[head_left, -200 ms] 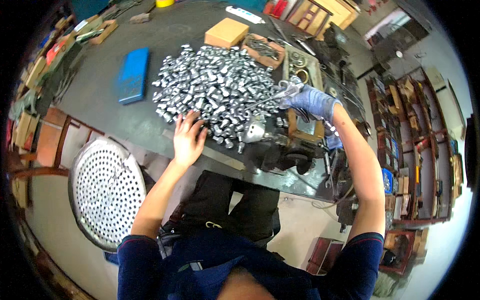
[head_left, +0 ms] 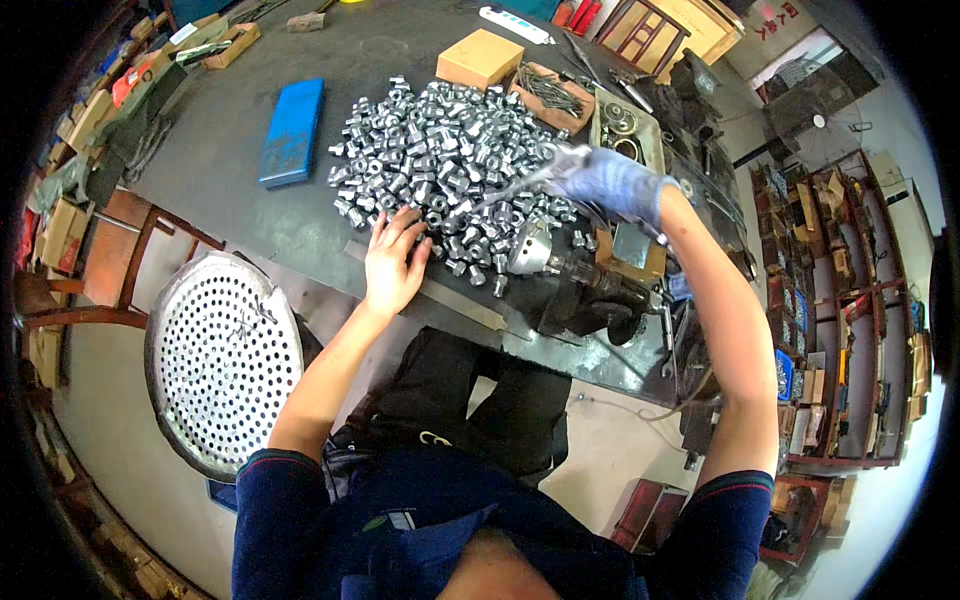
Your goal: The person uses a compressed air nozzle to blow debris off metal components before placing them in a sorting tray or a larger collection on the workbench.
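A heap of shiny metal fittings [head_left: 450,150], small threaded or nut-shaped pieces, covers the middle of the dark workbench. My bare left hand [head_left: 395,262] lies at the heap's near edge, its fingers apart and their tips touching the closest pieces. In my right hand [head_left: 615,185], which wears a blue-grey glove, is a silver air blow gun [head_left: 568,163]. Its thin nozzle points left over the right side of the heap. Hand and blow gun are blurred by motion, and the glove hides the gun's handle.
Near the bench edge stands a small machine with a round metal chuck [head_left: 530,247]. Around the heap lie a blue case [head_left: 292,133], a yellow box [head_left: 480,59] and a tray of rings [head_left: 627,128]. A perforated round stool [head_left: 225,360] is at left, shelves [head_left: 840,310] at right.
The whole view has shifted, so the bench things appear farther right and slightly higher. My right hand with the blow gun is more blurred. My left hand stays at the heap's near edge.
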Demonstrator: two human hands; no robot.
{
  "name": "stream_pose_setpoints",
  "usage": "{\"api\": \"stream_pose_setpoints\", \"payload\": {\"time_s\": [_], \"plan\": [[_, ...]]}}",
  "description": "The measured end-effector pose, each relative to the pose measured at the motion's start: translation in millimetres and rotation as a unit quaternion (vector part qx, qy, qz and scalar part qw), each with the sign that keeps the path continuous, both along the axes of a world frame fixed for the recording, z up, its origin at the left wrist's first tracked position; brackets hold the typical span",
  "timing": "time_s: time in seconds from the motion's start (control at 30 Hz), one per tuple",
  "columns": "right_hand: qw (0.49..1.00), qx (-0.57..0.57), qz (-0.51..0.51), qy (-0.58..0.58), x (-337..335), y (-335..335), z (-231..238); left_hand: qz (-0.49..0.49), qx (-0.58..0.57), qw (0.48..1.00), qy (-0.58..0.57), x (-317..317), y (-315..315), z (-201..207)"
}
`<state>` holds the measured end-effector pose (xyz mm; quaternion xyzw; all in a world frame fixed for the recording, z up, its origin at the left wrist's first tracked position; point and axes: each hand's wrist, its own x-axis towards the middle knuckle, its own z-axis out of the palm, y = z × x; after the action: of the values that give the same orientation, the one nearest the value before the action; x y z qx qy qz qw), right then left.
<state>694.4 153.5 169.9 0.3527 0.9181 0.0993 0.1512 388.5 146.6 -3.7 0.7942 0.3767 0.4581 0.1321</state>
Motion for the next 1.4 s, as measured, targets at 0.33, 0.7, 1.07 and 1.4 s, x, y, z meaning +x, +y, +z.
{"api": "stream_pose_setpoints", "payload": {"time_s": [0.33,0.7,1.07,1.4], "plan": [[0.943,-0.068,-0.312,0.096,-111,24,47,-0.003,0.003,1.0,-0.015,-7,2,-4],[0.931,-0.192,-0.262,0.168,-51,-13,46,0.135,-0.034,0.973,-0.185,-17,29,0],[0.913,-0.153,-0.353,0.139,-122,8,53,0.172,-0.067,0.973,-0.141,-19,38,-12],[0.855,-0.234,-0.45,0.113,17,-39,28,0.185,0.0,0.977,-0.106,-13,41,-21]]}}
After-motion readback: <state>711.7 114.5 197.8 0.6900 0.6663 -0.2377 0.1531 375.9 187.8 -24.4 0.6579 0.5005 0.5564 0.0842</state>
